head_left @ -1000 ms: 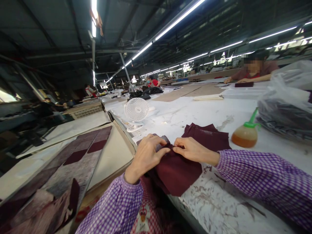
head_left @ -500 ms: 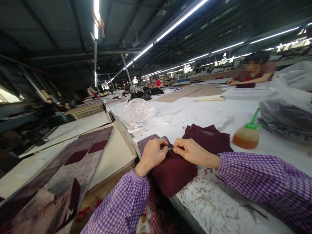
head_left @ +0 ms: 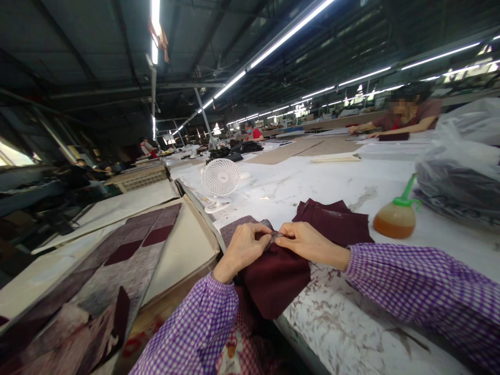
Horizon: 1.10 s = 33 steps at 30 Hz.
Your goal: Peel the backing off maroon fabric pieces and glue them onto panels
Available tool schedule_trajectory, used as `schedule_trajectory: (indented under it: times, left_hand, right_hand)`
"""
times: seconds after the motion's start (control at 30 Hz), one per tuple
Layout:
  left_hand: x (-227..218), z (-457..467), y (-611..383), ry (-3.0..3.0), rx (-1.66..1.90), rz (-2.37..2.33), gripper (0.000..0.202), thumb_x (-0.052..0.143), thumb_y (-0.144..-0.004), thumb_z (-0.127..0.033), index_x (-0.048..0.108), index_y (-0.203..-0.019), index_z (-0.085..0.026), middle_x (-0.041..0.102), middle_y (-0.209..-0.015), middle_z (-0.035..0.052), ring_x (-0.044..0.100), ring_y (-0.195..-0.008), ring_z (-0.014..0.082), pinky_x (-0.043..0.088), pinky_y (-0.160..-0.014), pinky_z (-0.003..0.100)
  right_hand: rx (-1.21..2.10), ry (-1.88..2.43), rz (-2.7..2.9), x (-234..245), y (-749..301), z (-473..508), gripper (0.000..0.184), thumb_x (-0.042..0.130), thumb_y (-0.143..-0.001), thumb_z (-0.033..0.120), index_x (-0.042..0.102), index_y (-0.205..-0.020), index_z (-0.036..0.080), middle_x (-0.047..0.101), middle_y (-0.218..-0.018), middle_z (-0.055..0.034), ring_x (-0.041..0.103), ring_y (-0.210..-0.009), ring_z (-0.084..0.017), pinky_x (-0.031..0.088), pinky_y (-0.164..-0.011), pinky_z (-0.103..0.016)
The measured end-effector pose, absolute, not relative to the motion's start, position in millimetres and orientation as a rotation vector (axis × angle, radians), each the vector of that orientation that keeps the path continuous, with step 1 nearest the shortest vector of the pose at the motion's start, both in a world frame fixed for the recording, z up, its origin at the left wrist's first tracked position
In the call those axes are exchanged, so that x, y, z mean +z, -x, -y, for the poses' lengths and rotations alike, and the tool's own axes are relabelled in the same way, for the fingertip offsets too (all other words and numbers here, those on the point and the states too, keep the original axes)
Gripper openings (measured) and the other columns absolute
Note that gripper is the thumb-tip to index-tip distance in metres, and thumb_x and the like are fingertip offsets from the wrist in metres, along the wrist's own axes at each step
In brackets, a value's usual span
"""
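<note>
A dark maroon piece of fabric [head_left: 275, 281] hangs over the table's near edge. Its upper edge is pinched between the thumb and fingers of my left hand [head_left: 247, 247]. My right hand [head_left: 308, 241] pinches the same edge close beside it, so the fingertips nearly meet. A greyish strip shows between the fingertips, partly hidden by them. Under and behind my left hand lies a mottled grey-purple piece of fabric [head_left: 234, 229]. Just beyond my right hand rests a stack of maroon fabric pieces [head_left: 332, 219].
A glue bottle with a green nozzle [head_left: 395, 219] stands right, before a clear plastic bag [head_left: 463, 166]. A small white fan [head_left: 221, 178] is further back. Fabric panels [head_left: 128, 255] cover the left-hand table. A co-worker [head_left: 410, 117] leans over the far right.
The hanging maroon fabric has shifted slightly and its lower edge swung a little left. Both hands keep their pinch at nearly the same spot. The co-worker's arm has stretched further left.
</note>
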<state>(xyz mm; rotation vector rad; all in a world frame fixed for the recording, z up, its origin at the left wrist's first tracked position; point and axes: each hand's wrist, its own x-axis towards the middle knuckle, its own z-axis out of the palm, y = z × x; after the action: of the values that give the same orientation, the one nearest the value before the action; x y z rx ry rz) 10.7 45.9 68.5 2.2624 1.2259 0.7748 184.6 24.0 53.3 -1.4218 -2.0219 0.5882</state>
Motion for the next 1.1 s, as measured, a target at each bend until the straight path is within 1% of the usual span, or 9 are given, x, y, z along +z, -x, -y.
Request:
schedule_trajectory:
  times: [0.13, 0.23, 0.37, 0.43, 0.53, 0.73, 0.87, 0.97, 1.1]
  left_hand:
    - [69.8, -44.5, -8.0, -2.307, 0.743, -1.096, 0.029, 0.046, -0.085, -0.031, 0.070, -0.078, -0.017, 0.069, -0.077, 0.0008, 0.060, -0.074, 0.0162, 0.043, -0.069, 0.025]
    - [68.1, -42.8, -11.7, -2.365, 0.782, -1.182, 0.025, 0.053, -0.082, -0.038, 0.068, -0.081, -0.018, 0.069, -0.078, 0.0011, 0.060, -0.071, 0.0162, 0.042, -0.067, 0.025]
    - [62.0, -44.7, -18.8, -2.512, 0.824, -1.321, 0.017, 0.053, -0.082, -0.029, 0.067, -0.077, -0.020, 0.068, -0.077, 0.0019, 0.059, -0.073, 0.0173, 0.040, -0.069, 0.027]
    - [59.0, -48.8, -19.9, -2.464, 0.875, -1.369, 0.018, 0.051, -0.082, -0.024, 0.067, -0.074, -0.020, 0.068, -0.075, 0.0015, 0.060, -0.073, 0.0167, 0.040, -0.069, 0.026]
    - [54.9, -57.1, -19.1, -2.292, 0.934, -1.377, 0.019, 0.052, -0.080, -0.024, 0.065, -0.068, -0.018, 0.066, -0.068, 0.0002, 0.058, -0.066, 0.0147, 0.040, -0.065, 0.024]
    - [43.7, -70.4, -21.3, -2.089, 0.951, -1.255, 0.018, 0.054, -0.075, -0.024, 0.065, -0.064, -0.016, 0.064, -0.062, 0.0000, 0.056, -0.060, 0.0124, 0.041, -0.059, 0.021]
    - [36.2, -78.0, -21.8, -2.016, 0.949, -1.238, 0.016, 0.055, -0.073, -0.022, 0.064, -0.062, -0.015, 0.062, -0.060, 0.0000, 0.054, -0.058, 0.0120, 0.040, -0.058, 0.022]
    - [33.5, -80.1, -20.2, -1.989, 0.957, -1.241, 0.017, 0.055, -0.073, -0.024, 0.063, -0.061, -0.014, 0.060, -0.058, -0.0011, 0.051, -0.055, 0.0109, 0.038, -0.054, 0.021]
    - [32.9, -73.5, -22.2, -1.915, 0.867, -1.104, 0.015, 0.060, -0.070, -0.025, 0.064, -0.062, -0.013, 0.059, -0.057, -0.0022, 0.050, -0.054, 0.0093, 0.039, -0.055, 0.021]
  right_hand:
    - [0.568, 1.432, 2.012, 51.0, -185.0, -25.8, 0.021, 0.052, -0.081, 0.030, 0.054, -0.066, 0.016, 0.054, -0.060, 0.0003, 0.045, -0.056, -0.011, 0.028, -0.050, -0.022]
    - [0.559, 1.440, 2.001, 50.6, -185.3, -26.3, 0.024, 0.052, -0.081, 0.032, 0.052, -0.064, 0.016, 0.052, -0.059, 0.0006, 0.044, -0.055, -0.010, 0.026, -0.049, -0.022]
    - [0.587, 1.399, 2.012, 51.0, -184.1, -23.7, 0.023, 0.051, -0.082, 0.029, 0.049, -0.063, 0.017, 0.049, -0.058, 0.0023, 0.043, -0.055, -0.010, 0.027, -0.050, -0.023]
    - [0.597, 1.317, 2.022, 49.2, -182.7, -21.7, 0.019, 0.050, -0.083, 0.027, 0.048, -0.066, 0.017, 0.049, -0.059, 0.0033, 0.044, -0.056, -0.010, 0.029, -0.052, -0.023]
    - [0.533, 1.212, 2.027, 41.8, -181.3, -20.4, 0.017, 0.047, -0.086, 0.027, 0.046, -0.072, 0.019, 0.049, -0.061, 0.0042, 0.044, -0.057, -0.010, 0.032, -0.055, -0.023]
    - [0.158, 1.256, 2.155, 23.6, -180.5, -20.9, 0.015, 0.038, -0.093, 0.024, 0.044, -0.080, 0.019, 0.055, -0.068, -0.0004, 0.050, -0.058, -0.013, 0.031, -0.055, -0.026]
    - [-0.099, 1.194, 2.403, 22.6, -172.0, -5.0, 0.016, 0.036, -0.094, 0.021, 0.047, -0.083, 0.017, 0.057, -0.073, -0.0036, 0.050, -0.057, -0.014, 0.025, -0.051, -0.027]
    - [-0.094, 0.990, 2.584, 28.6, -164.9, 13.1, 0.021, 0.033, -0.095, 0.021, 0.047, -0.080, 0.016, 0.056, -0.071, -0.0026, 0.046, -0.053, -0.012, 0.022, -0.049, -0.028]
    - [-0.010, 0.832, 2.684, 39.4, -166.6, 29.4, 0.025, 0.031, -0.096, 0.021, 0.047, -0.078, 0.016, 0.056, -0.071, -0.0028, 0.045, -0.053, -0.012, 0.025, -0.050, -0.028]
